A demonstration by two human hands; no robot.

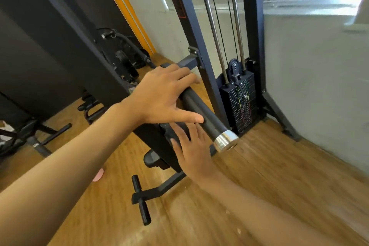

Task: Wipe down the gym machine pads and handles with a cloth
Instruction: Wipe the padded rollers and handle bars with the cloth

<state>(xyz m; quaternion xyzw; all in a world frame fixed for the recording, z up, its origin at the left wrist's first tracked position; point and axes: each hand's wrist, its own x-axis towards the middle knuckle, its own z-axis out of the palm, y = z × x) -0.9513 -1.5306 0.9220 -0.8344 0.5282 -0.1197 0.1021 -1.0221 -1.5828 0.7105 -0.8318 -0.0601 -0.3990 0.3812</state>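
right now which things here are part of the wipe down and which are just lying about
For the job: left hand, right hand, black roller handle, seat pad. No cloth plainly shows.
Just about: weight stack, black grips on the floor.

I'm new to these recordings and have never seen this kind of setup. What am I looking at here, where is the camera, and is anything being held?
There is no robot here. This is one picture from a camera worn on a person's head, looking down along their own bare arms. They stand at a gym cable machine. Its weight stack and chrome guide rods rise behind, on a wooden floor. The left hand lies across a black bar with a chrome end cap, fingers laid over it and thumb out. The right hand, fingers spread, touches something dark just below the bar. I cannot tell whether that is a cloth or part of the machine.
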